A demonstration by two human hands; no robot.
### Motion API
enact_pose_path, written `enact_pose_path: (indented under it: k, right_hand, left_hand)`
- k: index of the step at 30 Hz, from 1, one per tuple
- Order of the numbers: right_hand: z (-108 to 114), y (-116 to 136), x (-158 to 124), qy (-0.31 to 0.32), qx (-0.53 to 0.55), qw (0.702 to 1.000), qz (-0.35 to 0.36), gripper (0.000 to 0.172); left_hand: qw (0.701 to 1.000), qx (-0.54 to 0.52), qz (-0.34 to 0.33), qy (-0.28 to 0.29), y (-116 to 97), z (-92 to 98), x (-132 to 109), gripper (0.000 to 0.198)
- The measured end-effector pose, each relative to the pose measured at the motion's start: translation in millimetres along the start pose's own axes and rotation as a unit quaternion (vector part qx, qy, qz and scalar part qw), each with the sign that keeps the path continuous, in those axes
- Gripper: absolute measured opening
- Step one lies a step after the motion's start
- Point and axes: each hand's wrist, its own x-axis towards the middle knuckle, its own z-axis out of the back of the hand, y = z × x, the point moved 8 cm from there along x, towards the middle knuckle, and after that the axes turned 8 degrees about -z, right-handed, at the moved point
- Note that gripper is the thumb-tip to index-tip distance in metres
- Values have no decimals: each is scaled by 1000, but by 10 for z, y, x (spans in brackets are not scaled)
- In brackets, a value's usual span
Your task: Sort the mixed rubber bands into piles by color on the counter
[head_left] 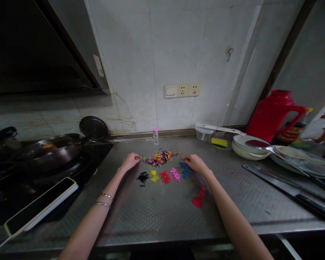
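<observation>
A mixed heap of tiny coloured pieces [159,158], too small to name, lies on the metal counter. In front of it sit separate little piles: black pieces [143,177], yellow pieces [154,176], red pieces [165,177], pink pieces [175,174] and blue pieces [185,169]. My left hand [130,161] is at the heap's left end, thumb and finger pinched together. Beside the blue pile, my right hand [195,162] has its fingertips closed too. Whatever either pinch holds cannot be made out. A clear bag with red print [198,200] lies by my right forearm.
A small pink-capped bottle [155,137] stands by the wall. To the right are a yellow sponge [219,143], stacked bowls [249,151], a long knife [273,184] and a red thermos [273,115]. A phone [42,206] and a pan [47,153] are on the left.
</observation>
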Motion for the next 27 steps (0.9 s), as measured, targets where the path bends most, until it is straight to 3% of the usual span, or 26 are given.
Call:
enact_pose_path:
  k: [7, 21, 27]
  right_hand:
    - [8, -21, -5, 0, -8, 1000, -17, 31]
    - [1, -35, 9, -7, -6, 1000, -7, 29]
    - [9, -17, -3, -8, -6, 1000, -3, 28]
  left_hand:
    - [997, 45, 15, 55, -21, -86, 23, 21]
    - [999, 17, -47, -21, -49, 72, 26, 21]
    - [991, -72, -109, -25, -405, 67, 8, 20]
